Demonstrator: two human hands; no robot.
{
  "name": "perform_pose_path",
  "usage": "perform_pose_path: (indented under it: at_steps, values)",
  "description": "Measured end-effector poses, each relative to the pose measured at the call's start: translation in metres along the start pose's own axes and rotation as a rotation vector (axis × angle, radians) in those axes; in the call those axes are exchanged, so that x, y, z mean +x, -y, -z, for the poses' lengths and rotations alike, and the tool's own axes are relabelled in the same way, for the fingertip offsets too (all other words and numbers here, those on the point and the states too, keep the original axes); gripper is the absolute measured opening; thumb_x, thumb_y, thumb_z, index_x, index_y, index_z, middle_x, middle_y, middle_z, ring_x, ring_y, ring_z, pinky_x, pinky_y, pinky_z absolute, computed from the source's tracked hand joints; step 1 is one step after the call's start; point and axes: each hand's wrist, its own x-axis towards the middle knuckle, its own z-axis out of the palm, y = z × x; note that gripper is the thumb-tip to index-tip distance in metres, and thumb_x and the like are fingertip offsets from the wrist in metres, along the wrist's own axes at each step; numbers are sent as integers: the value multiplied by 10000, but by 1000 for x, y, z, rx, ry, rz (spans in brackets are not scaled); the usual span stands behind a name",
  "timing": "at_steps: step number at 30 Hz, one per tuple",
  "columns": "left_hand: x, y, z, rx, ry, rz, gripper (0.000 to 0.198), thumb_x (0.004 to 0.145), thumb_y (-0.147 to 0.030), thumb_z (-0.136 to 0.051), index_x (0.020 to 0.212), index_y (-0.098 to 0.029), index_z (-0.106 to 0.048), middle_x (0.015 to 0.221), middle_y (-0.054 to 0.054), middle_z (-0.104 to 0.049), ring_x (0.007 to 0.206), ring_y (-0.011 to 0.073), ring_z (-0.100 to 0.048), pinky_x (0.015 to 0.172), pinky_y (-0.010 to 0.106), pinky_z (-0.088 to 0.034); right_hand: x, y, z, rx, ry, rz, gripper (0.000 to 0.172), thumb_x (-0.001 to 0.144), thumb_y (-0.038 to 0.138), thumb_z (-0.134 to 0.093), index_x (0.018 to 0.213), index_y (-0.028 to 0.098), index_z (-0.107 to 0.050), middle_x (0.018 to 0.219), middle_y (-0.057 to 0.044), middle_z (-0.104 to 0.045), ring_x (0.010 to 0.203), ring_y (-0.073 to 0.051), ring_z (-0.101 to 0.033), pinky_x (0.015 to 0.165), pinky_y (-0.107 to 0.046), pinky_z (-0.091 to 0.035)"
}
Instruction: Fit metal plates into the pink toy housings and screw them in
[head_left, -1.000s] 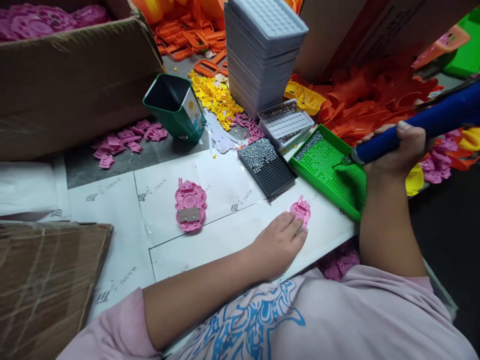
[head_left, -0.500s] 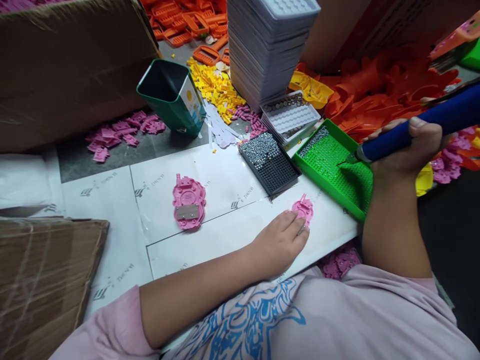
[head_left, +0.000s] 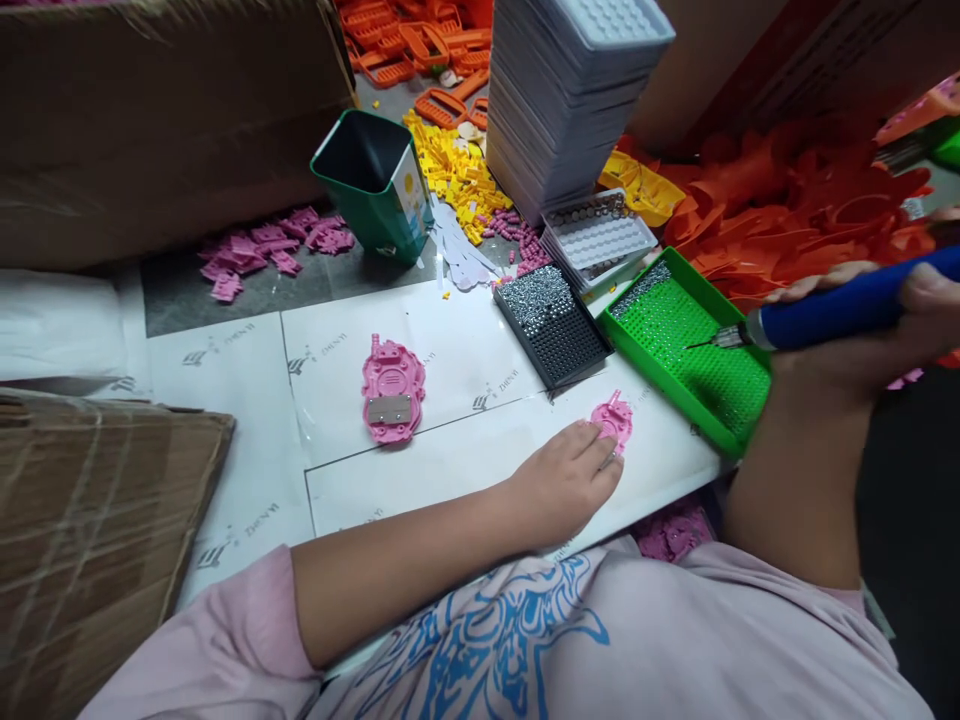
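My left hand point(head_left: 566, 485) lies over a small pink plastic casing point(head_left: 613, 425) on the white board, fingers pressed on its lower part and hiding it. My right hand point(head_left: 847, 350) is wrapped round a blue electric screwdriver point(head_left: 832, 312). Its thin bit points left, over a green perforated tray point(head_left: 652, 375) whose holes hold small metal screws. Whether a screw sits on the tip is too small to tell. Further left, a second pink casing point(head_left: 394, 375) rests on the board with a grey metal plate point(head_left: 390, 410) across its lower half.
Beside the green tray are a black screw tray point(head_left: 574, 350) and a white tray point(head_left: 600, 240) holding round metal pieces. Behind them rise a tall stack of white trays point(head_left: 562, 110) and a dark green bin point(head_left: 375, 200). Cardboard boxes point(head_left: 97, 510) stand left; loose orange parts point(head_left: 795, 220) fill the right.
The screwdriver lies flatter now, its handle lower and further right, with the tip still over the green tray. My left hand stays on the casing. The whole view has shifted slightly.
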Motion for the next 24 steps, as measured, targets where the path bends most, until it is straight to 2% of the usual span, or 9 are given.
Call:
perform_pose_path:
  at_steps: [2, 3, 5, 9, 11, 14, 16, 24]
  values:
    - [0, 0, 0, 3, -17, -5, 325, 860, -206, -497, 1121, -36, -589, 1168, 200, -607, 1142, 287, -537, 1025, 450, -432, -19, 14, -6, -15, 40, 142, 183, 673, 393, -396, 623, 230, -462, 531, 21, -492, 433, -130, -494, 373, -261, -369]
    - [1, 0, 1, 5, -25, -6, 323, 860, -209, -500, 1118, -37, -591, 1159, 194, -611, 1134, 287, -541, 1023, 447, -434, -30, 21, -10, -19, 96, 150, 162, 672, 380, -413, 651, 239, -490, 538, 23, -514, 432, -138, -493, 382, -275, -374]
    - [1, 0, 1, 9, -32, -2, 322, 864, -213, -499, 1121, -41, -590, 1153, 187, -613, 1131, 286, -541, 1022, 444, -435, -53, 34, -17, -21, 203, 76, 205, 646, 376, -440, 762, 259, -562, 568, 25, -556, 443, -153, -495, 410, -311, -402]
    - [0, 0, 0, 4, -12, 1, 327, 885, -210, -481, 1155, -49, -571, 1182, 193, -597, 1168, 277, -520, 1043, 452, -415, -84, 42, -25, -4, 303, -90, 468, 545, 320, -458, 987, 293, -608, 519, 46, -546, 437, -176, -489, 464, -361, -448]
    - [0, 0, 0, 2, -9, 4, 322, 892, -209, -474, 1155, -52, -573, 1183, 188, -596, 1169, 275, -520, 1049, 446, -411, -91, 38, -25, 18, 327, -102, 427, 534, 305, -449, 926, 300, -616, 514, 46, -547, 431, -175, -488, 465, -360, -443]
    - [0, -1, 0, 1, 0, 8, 311, 898, -197, -461, 1148, -53, -577, 1177, 187, -600, 1164, 269, -525, 1047, 445, -412, -95, 32, -24, 48, 331, -85, 218, 550, 310, -449, 722, 280, -579, 525, 40, -542, 437, -166, -487, 469, -354, -435]
    - [0, -1, 0, 0, 5, 8, 313, 899, -190, -461, 1157, -52, -573, 1185, 194, -596, 1171, 267, -523, 1052, 449, -407, -96, 31, -23, 40, 325, -79, 131, 567, 322, -459, 653, 268, -542, 538, 41, -536, 448, -160, -492, 483, -351, -439]
    - [1, 0, 0, 20, -32, 7, 302, 887, -194, -480, 1126, -51, -598, 1158, 178, -613, 1130, 282, -550, 1035, 442, -423, -98, 30, -24, 35, 328, -106, 115, 558, 328, -476, 643, 263, -519, 536, 42, -535, 446, -156, -494, 489, -349, -442]
